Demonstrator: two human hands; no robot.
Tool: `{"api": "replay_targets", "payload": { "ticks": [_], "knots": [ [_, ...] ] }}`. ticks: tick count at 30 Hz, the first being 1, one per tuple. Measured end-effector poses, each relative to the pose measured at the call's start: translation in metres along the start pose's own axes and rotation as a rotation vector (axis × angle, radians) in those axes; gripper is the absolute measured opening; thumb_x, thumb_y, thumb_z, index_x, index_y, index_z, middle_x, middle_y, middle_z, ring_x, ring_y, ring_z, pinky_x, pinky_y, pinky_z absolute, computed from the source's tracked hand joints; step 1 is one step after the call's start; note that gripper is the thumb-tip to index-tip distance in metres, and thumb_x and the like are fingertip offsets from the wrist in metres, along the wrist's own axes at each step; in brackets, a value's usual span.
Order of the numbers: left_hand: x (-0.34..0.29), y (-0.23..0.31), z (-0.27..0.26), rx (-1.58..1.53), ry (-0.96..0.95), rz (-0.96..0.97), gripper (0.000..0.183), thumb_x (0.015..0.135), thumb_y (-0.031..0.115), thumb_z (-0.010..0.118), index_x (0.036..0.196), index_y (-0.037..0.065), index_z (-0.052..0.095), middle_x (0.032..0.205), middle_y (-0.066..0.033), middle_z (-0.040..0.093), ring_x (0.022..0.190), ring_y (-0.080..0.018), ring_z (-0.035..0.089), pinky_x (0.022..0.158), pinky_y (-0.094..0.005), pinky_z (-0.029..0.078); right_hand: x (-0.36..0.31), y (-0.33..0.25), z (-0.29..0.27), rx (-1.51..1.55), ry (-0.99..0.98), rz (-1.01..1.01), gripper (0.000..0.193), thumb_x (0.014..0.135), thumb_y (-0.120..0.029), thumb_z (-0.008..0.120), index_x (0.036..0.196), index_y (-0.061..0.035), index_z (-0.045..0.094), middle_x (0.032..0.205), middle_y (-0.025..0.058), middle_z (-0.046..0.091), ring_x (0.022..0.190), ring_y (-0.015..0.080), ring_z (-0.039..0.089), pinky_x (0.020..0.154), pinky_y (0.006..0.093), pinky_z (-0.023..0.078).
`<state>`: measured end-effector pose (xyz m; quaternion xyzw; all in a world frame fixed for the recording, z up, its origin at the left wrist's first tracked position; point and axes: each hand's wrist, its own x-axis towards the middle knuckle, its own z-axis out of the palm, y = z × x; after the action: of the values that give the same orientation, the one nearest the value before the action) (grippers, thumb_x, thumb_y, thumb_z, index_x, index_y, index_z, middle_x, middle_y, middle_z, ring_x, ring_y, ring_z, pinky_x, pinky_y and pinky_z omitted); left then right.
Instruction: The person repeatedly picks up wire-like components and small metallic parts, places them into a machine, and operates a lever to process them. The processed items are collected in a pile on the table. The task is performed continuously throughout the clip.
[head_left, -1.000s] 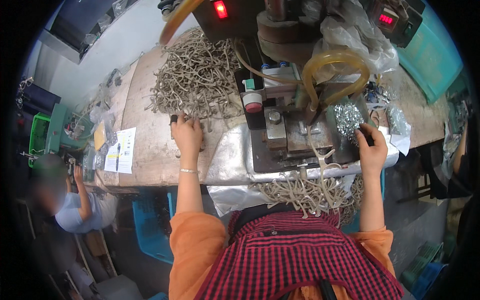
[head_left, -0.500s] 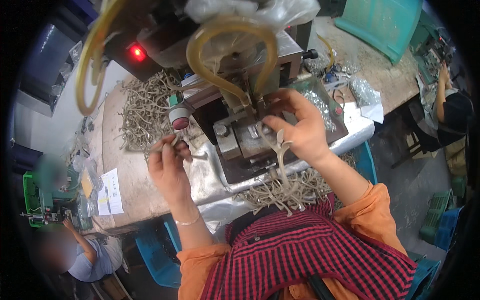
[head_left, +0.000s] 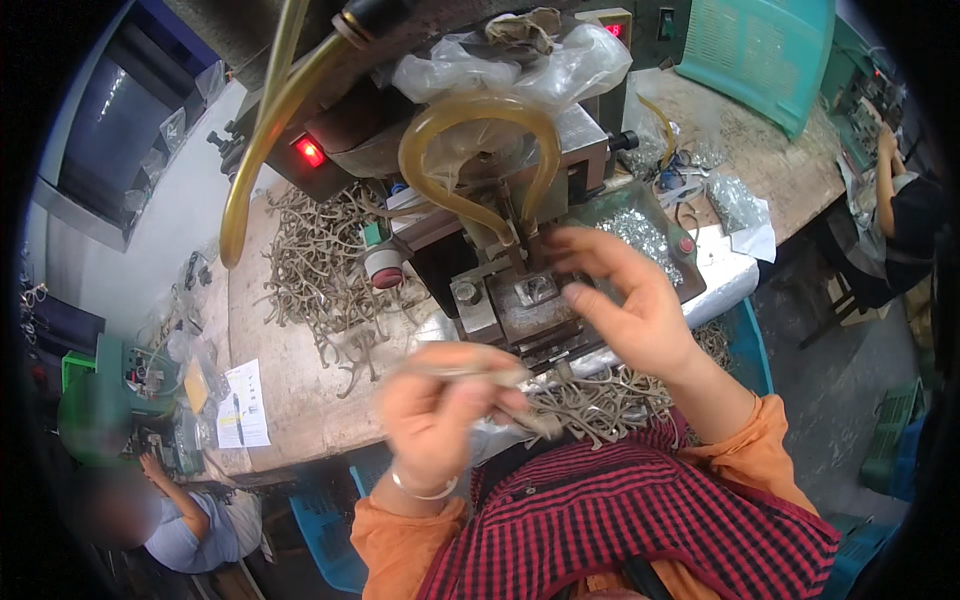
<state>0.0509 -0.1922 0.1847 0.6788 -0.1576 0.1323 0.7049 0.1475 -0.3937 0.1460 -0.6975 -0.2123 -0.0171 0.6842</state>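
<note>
My left hand (head_left: 432, 405) is closed on a curved, branched metal piece (head_left: 480, 370), smeared by motion, in front of the press. One end of the piece hangs low over a pile of similar pieces (head_left: 610, 405) at my apron. Beside the press's fixture, my right hand (head_left: 635, 310) has its fingers apart and holds nothing I can see. Its fingertips are close to the metal tooling (head_left: 515, 255). A small shiny metal recess or insert (head_left: 536, 290) sits on the fixture block; I cannot tell which.
More branched metal pieces (head_left: 325, 260) are heaped left of the press. A green tray of small shiny parts (head_left: 630, 225) stands to its right. A round red button (head_left: 385, 272) juts out at the left. Yellow hoses (head_left: 415, 150) loop above. Co-workers sit at both sides.
My left hand has come right from the heap's edge, carrying a metal piece. The branched piece formerly below my right hand is gone from there. My right hand's fingers have opened wider.
</note>
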Motion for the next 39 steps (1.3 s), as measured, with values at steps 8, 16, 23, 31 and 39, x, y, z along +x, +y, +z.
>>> {"api": "replay_targets", "payload": {
  "ticks": [8,16,23,31,39],
  "knots": [
    [0.016,-0.023,0.041,-0.824,-0.042,-0.983,0.039,0.110,0.023,0.033,0.132,-0.003,0.053,0.070,-0.0104,0.065,0.041,-0.0131,0.056,0.032,-0.0191,0.036,0.000,0.113,-0.063,-1.074,0.253,-0.162,0.015,0.081,-0.010,0.073,0.094,-0.0040,0.070,0.126,0.0226,0.062,0.130,0.0412,0.051,0.103,0.0492,0.045],
    [0.013,-0.024,0.050,-0.796,0.041,-1.017,0.038,0.109,0.029,0.040,0.133,0.003,0.056,0.073,-0.0067,0.067,0.044,-0.0142,0.056,0.034,-0.0218,0.037,0.008,0.120,-0.069,-0.565,0.424,0.038,0.014,0.086,-0.012,0.074,0.097,-0.0023,0.072,0.095,0.0118,0.074,0.091,0.0220,0.070,0.085,0.0324,0.052],
    [0.009,-0.038,0.051,-0.875,-0.039,-0.917,0.040,0.109,0.033,0.043,0.134,0.003,0.051,0.076,-0.0089,0.068,0.049,-0.0200,0.062,0.037,-0.0248,0.045,0.017,0.136,-0.066,-0.388,0.332,0.018,0.011,0.089,-0.004,0.069,0.099,0.0002,0.069,0.092,0.0061,0.072,0.086,0.0130,0.065,0.080,0.0277,0.051],
    [-0.040,-0.050,-0.050,0.355,0.297,-0.268,0.015,0.095,0.016,0.067,0.103,0.003,0.070,0.095,-0.0109,0.072,0.091,-0.0270,0.071,0.077,-0.0344,0.056,-0.005,0.142,-0.074,-0.334,0.336,0.058,0.019,0.094,-0.006,0.068,0.112,0.0021,0.071,0.102,0.0080,0.072,0.096,0.0135,0.065,0.087,0.0277,0.051],
    [0.044,-0.157,-0.199,1.794,0.596,-0.321,0.022,0.082,0.028,0.073,0.087,0.007,0.080,0.118,-0.0115,0.066,0.113,-0.0317,0.054,0.106,-0.0458,0.038,0.015,0.105,-0.031,-0.294,0.250,0.037,0.017,0.090,-0.004,0.071,0.105,0.0030,0.072,0.097,0.0081,0.073,0.091,0.0139,0.066,0.086,0.0270,0.050]
  ]
}}
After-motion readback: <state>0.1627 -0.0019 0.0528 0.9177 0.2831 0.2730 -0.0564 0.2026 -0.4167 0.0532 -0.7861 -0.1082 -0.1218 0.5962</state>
